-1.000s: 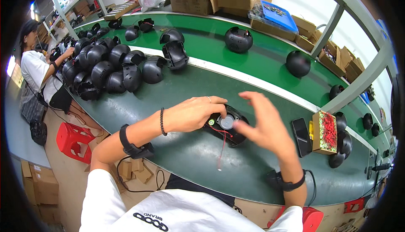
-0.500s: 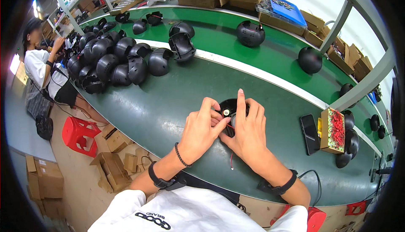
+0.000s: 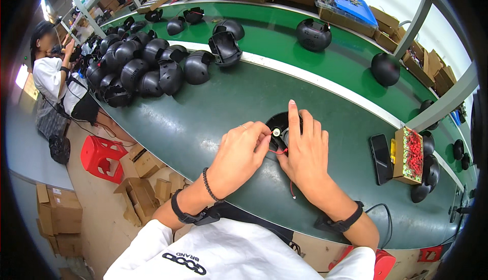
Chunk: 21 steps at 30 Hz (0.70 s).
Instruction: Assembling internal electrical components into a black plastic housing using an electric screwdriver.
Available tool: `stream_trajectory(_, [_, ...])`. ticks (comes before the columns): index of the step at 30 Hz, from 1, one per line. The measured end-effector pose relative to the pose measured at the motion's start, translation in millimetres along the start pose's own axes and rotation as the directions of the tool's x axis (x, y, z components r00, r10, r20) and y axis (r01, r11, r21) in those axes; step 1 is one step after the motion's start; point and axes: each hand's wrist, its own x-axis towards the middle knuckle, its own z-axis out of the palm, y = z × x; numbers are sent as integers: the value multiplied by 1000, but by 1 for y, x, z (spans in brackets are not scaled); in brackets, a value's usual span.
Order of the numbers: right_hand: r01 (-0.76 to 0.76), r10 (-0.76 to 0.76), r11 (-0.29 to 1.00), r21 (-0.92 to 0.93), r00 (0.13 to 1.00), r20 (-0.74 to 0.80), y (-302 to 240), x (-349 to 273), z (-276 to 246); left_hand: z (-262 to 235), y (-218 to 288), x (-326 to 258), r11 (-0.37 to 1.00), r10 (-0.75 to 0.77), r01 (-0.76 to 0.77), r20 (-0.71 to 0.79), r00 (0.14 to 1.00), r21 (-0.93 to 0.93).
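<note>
Round black fan part [image 3: 282, 123]: under both hands. Left hand [image 3: 239, 158] pinches red wire [image 3: 278, 151]; right hand [image 3: 306, 150] pressed flat. Wiring apparently unfinished; lead hangs loose.

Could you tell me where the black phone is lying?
In the head view, the flat black phone lies on the dark green table, right of both hands, beside the cardboard box of red parts.

A round black part [image 3: 278, 126] lies flat on the dark green table, half hidden under both hands, thin red wire [image 3: 284, 165] trailing toward the table edge.

dark phone [image 3: 380, 158], red-filled carton [image 3: 408, 156] rt
</note>
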Motion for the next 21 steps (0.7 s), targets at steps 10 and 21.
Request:
stream_trajectory(10, [-51, 51, 999, 8, 997, -57, 2, -3, 14, 18, 4, -10, 885, -255, 299, 166, 953, -357])
stream_trajectory(21, [-20, 37, 969, 246, 997, -65, 22, 5, 13, 49, -33, -13, 929, 312, -279, -107, 944, 243])
